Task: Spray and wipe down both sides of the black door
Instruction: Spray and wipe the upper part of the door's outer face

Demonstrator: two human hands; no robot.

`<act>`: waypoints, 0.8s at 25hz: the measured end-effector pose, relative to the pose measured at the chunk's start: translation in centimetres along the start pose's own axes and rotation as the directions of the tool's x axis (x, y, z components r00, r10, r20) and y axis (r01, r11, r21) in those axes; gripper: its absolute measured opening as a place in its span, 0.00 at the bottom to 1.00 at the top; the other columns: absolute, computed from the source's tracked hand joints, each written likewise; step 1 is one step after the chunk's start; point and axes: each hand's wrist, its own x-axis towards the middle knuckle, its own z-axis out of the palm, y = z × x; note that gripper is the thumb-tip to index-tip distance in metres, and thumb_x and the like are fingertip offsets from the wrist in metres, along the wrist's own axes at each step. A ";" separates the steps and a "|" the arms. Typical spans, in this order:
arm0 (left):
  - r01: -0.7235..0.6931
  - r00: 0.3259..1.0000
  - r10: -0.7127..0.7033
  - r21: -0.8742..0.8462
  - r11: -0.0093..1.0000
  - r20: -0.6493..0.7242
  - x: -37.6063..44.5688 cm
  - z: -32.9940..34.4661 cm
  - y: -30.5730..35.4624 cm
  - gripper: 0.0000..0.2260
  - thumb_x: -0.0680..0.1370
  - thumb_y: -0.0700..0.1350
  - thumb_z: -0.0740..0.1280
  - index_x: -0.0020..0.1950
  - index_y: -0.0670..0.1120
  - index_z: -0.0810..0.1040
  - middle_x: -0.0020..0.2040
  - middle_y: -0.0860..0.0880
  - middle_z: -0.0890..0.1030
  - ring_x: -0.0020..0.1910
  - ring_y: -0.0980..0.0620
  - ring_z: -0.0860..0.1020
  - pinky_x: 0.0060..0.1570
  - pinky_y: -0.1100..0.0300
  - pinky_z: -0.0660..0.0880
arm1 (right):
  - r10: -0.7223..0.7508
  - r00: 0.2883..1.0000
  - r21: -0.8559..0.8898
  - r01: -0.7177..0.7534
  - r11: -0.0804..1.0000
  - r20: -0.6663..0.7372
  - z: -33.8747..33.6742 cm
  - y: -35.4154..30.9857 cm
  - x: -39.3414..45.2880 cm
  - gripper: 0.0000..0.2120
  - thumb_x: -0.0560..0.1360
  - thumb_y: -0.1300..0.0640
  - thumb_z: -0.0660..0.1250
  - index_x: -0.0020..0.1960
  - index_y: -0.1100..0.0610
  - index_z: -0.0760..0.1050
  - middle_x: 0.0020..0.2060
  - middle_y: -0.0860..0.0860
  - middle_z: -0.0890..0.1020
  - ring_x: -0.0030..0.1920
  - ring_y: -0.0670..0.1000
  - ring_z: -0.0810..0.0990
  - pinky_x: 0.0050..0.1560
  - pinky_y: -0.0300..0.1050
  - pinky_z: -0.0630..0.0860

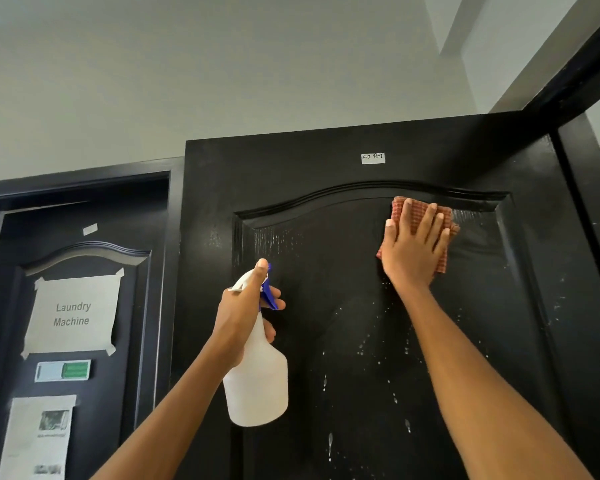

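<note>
Head view: right hand (414,245), fingers spread flat, presses the cloth (445,220) on the black door (326,168) panel at 1 o'clock; left hand (245,315) grips the spray bottle (257,379) at 7 o'clock; unwiped droplets (329,441) may run and streak.

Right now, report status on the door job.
Left hand grips spray bottle. Right hand presses cloth flat on black door. Droplets remain. Nothing blocking.

2 black doors (343,306) (11,306), 1 spray bottle (257,382), 1 cloth (418,211), 2 hands (239,317) (413,251), 2 paper signs (73,315) (37,438), 2 small labels (373,158) (90,229), 1 green/white tag (63,370)
</note>
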 end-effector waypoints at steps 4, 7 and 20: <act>-0.017 0.998 0.017 0.007 1.000 -0.052 0.5 1.2 1.3 0.29 0.78 0.66 0.59 0.65 0.44 0.77 0.48 0.40 0.85 0.28 0.50 0.79 0.27 0.57 0.77 | -0.229 0.973 0.030 0.229 0.973 0.022 0.8 -5.9 -0.1 0.30 0.86 0.39 0.41 0.85 0.48 0.43 0.83 0.58 0.44 0.83 0.61 0.42 0.81 0.63 0.40; -0.055 0.991 0.059 0.036 0.998 -0.118 0.7 1.5 2.0 0.28 0.78 0.67 0.60 0.54 0.44 0.81 0.45 0.42 0.86 0.28 0.46 0.78 0.29 0.55 0.77 | -0.641 0.759 0.066 0.638 0.767 0.115 2.0 -12.4 -2.2 0.28 0.85 0.39 0.46 0.84 0.46 0.53 0.83 0.55 0.54 0.83 0.59 0.49 0.82 0.60 0.43; -0.002 0.994 0.007 0.039 0.999 -0.109 -1.7 6.6 1.6 0.21 0.78 0.66 0.60 0.47 0.50 0.80 0.45 0.43 0.85 0.37 0.41 0.81 0.33 0.54 0.78 | -0.532 0.847 -0.004 0.532 0.847 0.000 -0.2 1.3 3.8 0.29 0.86 0.39 0.43 0.84 0.48 0.51 0.83 0.54 0.57 0.83 0.57 0.53 0.82 0.58 0.47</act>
